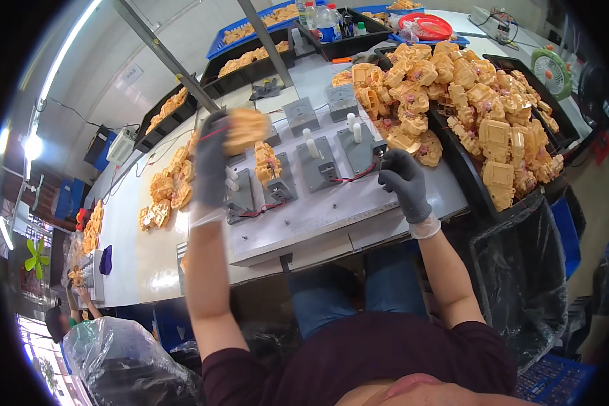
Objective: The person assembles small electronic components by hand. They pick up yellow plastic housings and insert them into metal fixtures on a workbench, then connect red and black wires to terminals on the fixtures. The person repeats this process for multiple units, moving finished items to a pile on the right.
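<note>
My left hand (212,159), in a dark grey glove and smeared by motion, holds an orange-yellow plastic housing (247,131) above the left side of the fixture board (284,230). A thin red wire shows by its fingers. My right hand (406,183), gloved alike, is at the right end of the board with fingers bent and apart, beside the small metal clamp of the right fixture (358,150). Nothing shows in its grasp. Another housing (266,162) sits upright in a left fixture. A grey fixture with white pegs (316,162) stands bare between them.
Housings (497,135) are heaped in a black tray at the right. Several loose housings (169,181) lie on the left tabletop. Two meters (300,116) stand behind the fixtures. A metal post (267,44) rises at the back. Another person (64,318) works at far left.
</note>
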`<state>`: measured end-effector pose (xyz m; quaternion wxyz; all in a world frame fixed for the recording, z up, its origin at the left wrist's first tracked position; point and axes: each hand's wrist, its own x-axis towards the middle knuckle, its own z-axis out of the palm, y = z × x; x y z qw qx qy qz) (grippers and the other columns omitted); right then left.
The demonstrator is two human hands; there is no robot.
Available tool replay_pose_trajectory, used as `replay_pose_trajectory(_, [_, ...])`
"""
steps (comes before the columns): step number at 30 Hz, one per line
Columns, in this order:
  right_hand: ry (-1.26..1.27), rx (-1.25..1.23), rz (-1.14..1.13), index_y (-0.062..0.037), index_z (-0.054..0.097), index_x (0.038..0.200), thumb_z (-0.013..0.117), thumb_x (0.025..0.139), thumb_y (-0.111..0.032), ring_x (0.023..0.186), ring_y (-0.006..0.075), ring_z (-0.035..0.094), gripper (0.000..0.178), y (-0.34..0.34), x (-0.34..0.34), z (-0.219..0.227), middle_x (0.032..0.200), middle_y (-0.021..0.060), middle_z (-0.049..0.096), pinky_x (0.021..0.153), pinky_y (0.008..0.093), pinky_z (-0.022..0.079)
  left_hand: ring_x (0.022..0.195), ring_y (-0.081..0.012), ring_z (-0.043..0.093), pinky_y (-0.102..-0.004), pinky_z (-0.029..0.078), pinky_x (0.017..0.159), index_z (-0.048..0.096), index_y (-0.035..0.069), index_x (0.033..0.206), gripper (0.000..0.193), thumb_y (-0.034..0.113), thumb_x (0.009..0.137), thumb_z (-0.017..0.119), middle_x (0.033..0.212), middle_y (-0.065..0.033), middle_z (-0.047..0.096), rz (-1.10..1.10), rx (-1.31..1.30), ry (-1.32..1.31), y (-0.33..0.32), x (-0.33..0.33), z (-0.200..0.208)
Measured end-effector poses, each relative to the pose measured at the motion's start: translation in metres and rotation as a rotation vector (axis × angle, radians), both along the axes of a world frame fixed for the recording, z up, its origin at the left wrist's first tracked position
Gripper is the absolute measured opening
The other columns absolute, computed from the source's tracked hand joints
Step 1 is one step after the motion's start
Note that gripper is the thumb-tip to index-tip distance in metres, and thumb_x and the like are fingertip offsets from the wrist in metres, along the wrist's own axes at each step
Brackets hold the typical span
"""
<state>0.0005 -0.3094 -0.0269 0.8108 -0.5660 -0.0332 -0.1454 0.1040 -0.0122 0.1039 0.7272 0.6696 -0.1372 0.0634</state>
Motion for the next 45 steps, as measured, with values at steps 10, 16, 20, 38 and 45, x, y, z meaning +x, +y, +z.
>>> replay_pose_trajectory(10, [-0.076,0.079,0.050,-0.0015,0.055,0.102,0.063,0.078,0.000,0.073,0.0051,0.052,0.026,-0.001,0.002,-0.008,0.083,-0.0005,0.057,0.065,0.0189,0.044,0.098,-0.0405,0.057,-0.0423,0.045,0.087,0.054,0.002,0.104,0.035,0.029,0.083,0.058,0.124,-0.0268,0.042,0.082,0.961,-0.467,-0.186,0.010,-0.061])
replay_pose_trajectory(16, [-0.080,0.068,0.071,-0.0010,0.055,0.104,0.063,0.077,-0.001,0.075,0.0057,0.053,0.028,0.005,0.000,-0.006,0.085,0.0001,0.058,0.067,0.0199,0.045,0.123,-0.0444,0.038,-0.0440,0.036,0.099,0.047,0.001,0.121,0.055,0.042,0.085,0.053,0.137,-0.0308,0.029,-0.112,1.202,-0.246,-0.182,0.015,-0.073])
replay_pose_trajectory(20, [-0.151,-0.440,-0.136,-0.0005,0.055,0.105,0.066,0.073,-0.002,0.077,0.0120,0.058,0.034,-0.004,-0.004,0.002,0.087,0.0044,0.061,0.069,0.0245,0.047,0.122,-0.0412,0.040,-0.0431,0.039,0.096,0.046,0.001,0.123,0.052,0.037,0.086,0.054,0.135,-0.0278,0.033,-0.003,1.117,-0.393,-0.175,-0.027,-0.040])
replay_pose_trajectory(38, [-0.416,-1.017,-0.017,-0.0096,0.064,0.090,0.065,0.074,-0.014,0.082,0.0284,0.060,0.016,0.101,-0.025,0.004,0.088,0.0071,0.062,0.070,0.0385,0.049,0.069,-0.0215,0.058,-0.0300,0.047,0.062,0.058,0.004,0.098,0.019,0.001,0.079,0.058,0.090,-0.0109,0.060,0.720,0.619,-0.500,0.015,-0.137,-0.155])
replay_pose_trajectory(45, [-0.361,-1.161,0.085,-0.0092,0.066,0.088,0.065,0.075,-0.023,0.084,0.0286,0.059,0.018,0.154,-0.003,0.002,0.089,0.0068,0.061,0.068,0.0386,0.049,0.057,-0.0149,0.056,-0.0267,0.046,0.055,0.059,0.006,0.097,0.020,0.003,0.077,0.062,0.089,-0.0071,0.061,0.747,0.686,-0.448,0.016,-0.137,-0.149])
